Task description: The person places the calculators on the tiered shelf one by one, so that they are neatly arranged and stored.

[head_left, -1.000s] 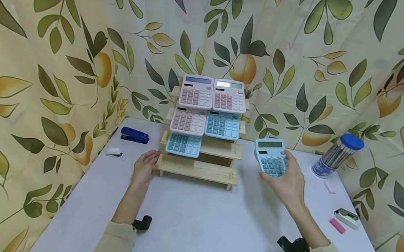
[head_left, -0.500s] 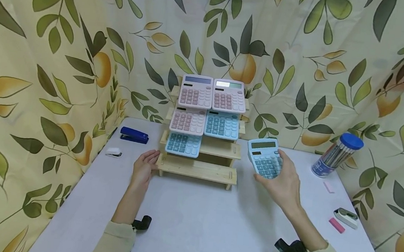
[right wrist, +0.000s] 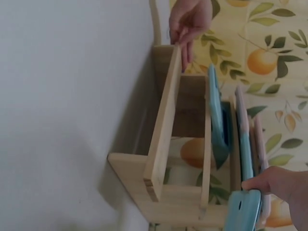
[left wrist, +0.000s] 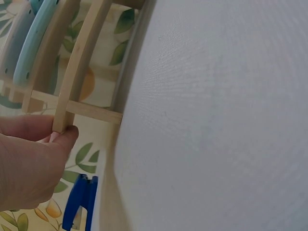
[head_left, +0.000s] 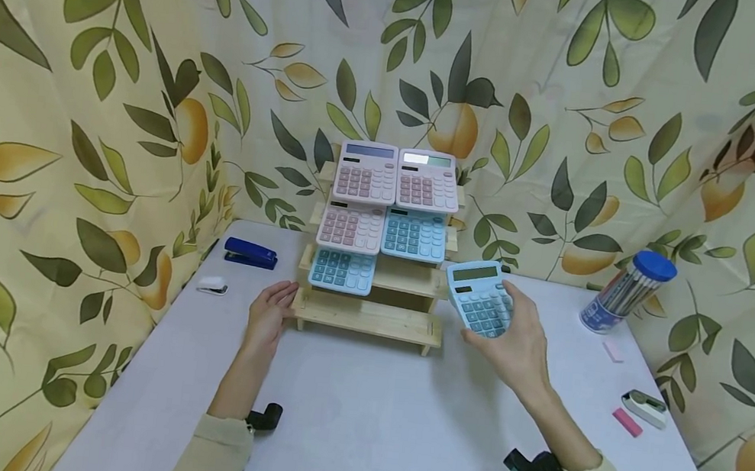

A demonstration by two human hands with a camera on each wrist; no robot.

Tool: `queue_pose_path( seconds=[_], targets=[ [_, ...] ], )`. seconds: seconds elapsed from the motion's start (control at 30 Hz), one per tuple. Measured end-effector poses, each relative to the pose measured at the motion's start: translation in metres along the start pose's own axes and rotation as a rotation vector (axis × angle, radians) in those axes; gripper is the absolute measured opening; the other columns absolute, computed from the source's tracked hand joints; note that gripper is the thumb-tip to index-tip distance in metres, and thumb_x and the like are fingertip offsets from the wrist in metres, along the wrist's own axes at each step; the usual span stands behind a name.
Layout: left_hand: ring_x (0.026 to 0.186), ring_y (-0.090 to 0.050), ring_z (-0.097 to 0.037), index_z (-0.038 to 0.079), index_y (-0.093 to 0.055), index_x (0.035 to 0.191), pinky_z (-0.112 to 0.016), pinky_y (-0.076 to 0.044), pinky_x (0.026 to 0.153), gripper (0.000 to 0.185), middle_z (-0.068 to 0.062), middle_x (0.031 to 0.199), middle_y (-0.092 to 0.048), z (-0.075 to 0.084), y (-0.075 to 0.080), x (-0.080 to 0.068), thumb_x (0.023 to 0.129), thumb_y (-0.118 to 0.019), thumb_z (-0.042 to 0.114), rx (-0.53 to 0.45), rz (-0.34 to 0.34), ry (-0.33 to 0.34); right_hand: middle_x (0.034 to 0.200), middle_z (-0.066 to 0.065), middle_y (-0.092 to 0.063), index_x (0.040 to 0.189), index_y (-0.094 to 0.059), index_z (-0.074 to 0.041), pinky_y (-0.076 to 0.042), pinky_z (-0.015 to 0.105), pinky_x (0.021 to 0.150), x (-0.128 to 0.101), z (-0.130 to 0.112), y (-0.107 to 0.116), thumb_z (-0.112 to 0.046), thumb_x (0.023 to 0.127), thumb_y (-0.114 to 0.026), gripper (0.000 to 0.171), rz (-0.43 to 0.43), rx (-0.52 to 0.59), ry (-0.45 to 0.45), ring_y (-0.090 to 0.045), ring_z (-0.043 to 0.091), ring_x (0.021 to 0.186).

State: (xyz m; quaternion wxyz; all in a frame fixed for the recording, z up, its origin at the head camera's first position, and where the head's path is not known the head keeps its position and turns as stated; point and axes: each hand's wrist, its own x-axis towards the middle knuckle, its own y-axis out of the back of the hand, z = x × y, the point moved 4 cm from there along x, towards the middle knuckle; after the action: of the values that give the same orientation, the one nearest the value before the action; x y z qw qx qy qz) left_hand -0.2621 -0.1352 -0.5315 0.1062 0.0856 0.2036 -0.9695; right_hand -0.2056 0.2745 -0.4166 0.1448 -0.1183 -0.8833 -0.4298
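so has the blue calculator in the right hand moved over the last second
Yes. The blue calculator in the right hand has moved left, toward the wooden rack, now nearly at its right end.

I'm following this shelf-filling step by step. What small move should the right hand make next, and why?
Probably carry the blue calculator a little further left, onto the wooden rack: the right hand grips it beside the open slot next to the lower blue one, while the left hand steadies the rack.

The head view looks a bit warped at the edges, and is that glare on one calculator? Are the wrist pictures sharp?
Head view: even soft light, wide-angle bending near the edges, glare on the screen of the top right pink calculator. Left wrist view: the left hand is soft and close, the table weave sharp. Right wrist view: turned sideways, the wooden rack fairly sharp, the blue calculator cut off.
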Motion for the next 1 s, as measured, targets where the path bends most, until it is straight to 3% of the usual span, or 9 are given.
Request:
queue_pose_path(
  seconds=[0.43, 1.0],
  targets=[
    [0.149, -0.041, -0.029, -0.001, -0.037, 0.155, -0.036, -0.040, 0.121, 0.072, -0.021, 0.157, -0.046, 0.000, 0.001, -0.002, 0.088, -0.042, -0.026, 0.023, 0.002, 0.019, 0.153, 0.028, -0.042, 0.156, -0.037, -0.001, -0.048, 0.068, 0.104, -0.009, -0.016, -0.018, -0.024, 0.072, -0.094, 0.104, -0.018, 0.022, 0.059, -0.051, 0.047, 0.129],
    [0.149, -0.042, -0.030, -0.002, -0.037, 0.155, -0.036, -0.040, 0.121, 0.073, -0.022, 0.157, -0.045, 0.001, 0.000, 0.001, 0.087, -0.041, -0.026, 0.011, 0.010, 0.025, 0.153, 0.025, -0.041, 0.157, -0.035, -0.006, -0.051, 0.065, 0.101, -0.003, -0.027, -0.033, -0.027, 0.073, -0.092, 0.104, -0.054, 0.028, 0.032, -0.052, 0.043, 0.126]
  ],
)
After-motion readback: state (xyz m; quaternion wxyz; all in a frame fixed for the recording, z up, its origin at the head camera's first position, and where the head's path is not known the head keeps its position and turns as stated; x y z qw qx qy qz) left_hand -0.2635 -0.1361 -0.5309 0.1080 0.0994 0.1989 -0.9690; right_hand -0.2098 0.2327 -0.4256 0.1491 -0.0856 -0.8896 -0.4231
